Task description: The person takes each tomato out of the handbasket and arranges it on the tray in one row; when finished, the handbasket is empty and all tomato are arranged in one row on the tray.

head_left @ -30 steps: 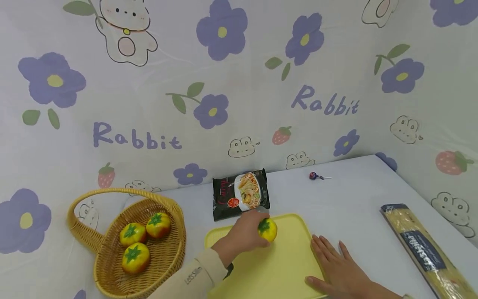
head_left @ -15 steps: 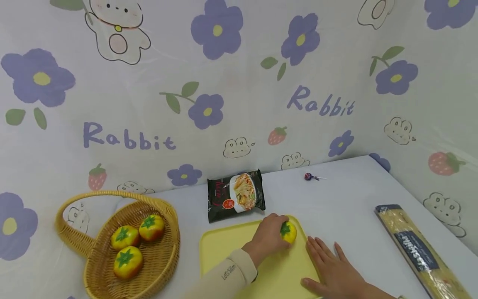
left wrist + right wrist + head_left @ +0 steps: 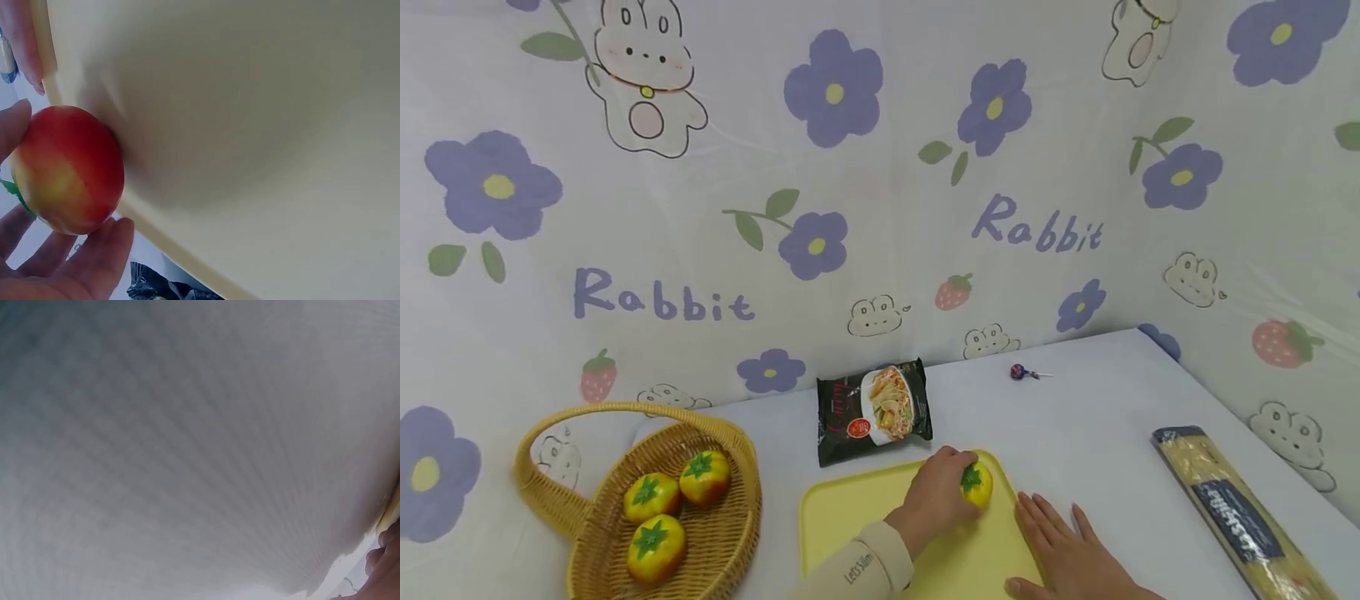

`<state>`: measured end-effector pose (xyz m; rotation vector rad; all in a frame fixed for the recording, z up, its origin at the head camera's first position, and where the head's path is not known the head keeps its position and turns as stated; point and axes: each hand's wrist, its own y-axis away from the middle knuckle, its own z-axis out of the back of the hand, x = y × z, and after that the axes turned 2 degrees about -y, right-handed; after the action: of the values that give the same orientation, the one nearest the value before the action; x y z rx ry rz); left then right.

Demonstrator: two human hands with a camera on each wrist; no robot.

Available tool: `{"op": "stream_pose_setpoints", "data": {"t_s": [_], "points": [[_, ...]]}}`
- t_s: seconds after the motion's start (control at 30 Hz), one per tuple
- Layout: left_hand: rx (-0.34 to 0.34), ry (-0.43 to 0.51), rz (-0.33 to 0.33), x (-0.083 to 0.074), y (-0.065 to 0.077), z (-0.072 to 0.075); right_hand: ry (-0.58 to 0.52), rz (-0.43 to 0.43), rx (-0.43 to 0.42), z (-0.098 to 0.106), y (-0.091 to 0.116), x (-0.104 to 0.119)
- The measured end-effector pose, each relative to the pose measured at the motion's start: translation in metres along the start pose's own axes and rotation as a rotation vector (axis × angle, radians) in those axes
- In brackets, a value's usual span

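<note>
My left hand [image 3: 934, 500] grips a yellow-orange model persimmon [image 3: 977, 486] with a green star-shaped cap, over the far right corner of a yellow tray [image 3: 842, 517]. In the left wrist view the persimmon's red underside [image 3: 78, 169] shows between the thumb and curled fingers. Whether it touches the tray is unclear. Flat on the table along the tray's right edge lies my right hand [image 3: 1071, 546], its fingers straight and its fingertips at the rim. Only part of the right hand [image 3: 384, 569] appears in the right wrist view, beside blurred white cloth.
A wicker basket [image 3: 748, 483] with 3 similar persimmons [image 3: 657, 546] stands left of the tray. Behind the tray lies a black noodle packet [image 3: 874, 412]. Farther right are a lollipop [image 3: 1021, 372] and a long pasta pack [image 3: 1236, 512]. Printed cloth [image 3: 880, 192] backs the table.
Between one second and half a second ago, my left hand carried the persimmon rightward over the tray; since then it has stayed near the corner. My right hand keeps its place. The head view has shifted slightly.
</note>
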<state>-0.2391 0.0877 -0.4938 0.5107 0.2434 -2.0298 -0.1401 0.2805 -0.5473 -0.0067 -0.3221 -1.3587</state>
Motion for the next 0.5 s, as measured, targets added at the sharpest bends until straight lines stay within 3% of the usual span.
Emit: {"op": "stream_pose_setpoints", "data": {"t_s": [0.13,0.33,0.43,0.5], "points": [[-0.025,-0.019,-0.027,0.0,0.007,0.008,0.021,0.004,-0.003,-0.001,0.0,-0.002],[-0.051,-0.011,-0.1,0.002,0.028,0.039,0.013,-0.009,0.009,0.001,-0.002,-0.003],[-0.041,-0.02,-0.205,0.014,0.048,0.058,0.002,-0.022,0.033,0.001,-0.002,-0.001],[0.017,-0.033,-0.296,0.026,0.065,0.075,-0.001,-0.029,0.049,0.002,-0.002,0.0]]}}
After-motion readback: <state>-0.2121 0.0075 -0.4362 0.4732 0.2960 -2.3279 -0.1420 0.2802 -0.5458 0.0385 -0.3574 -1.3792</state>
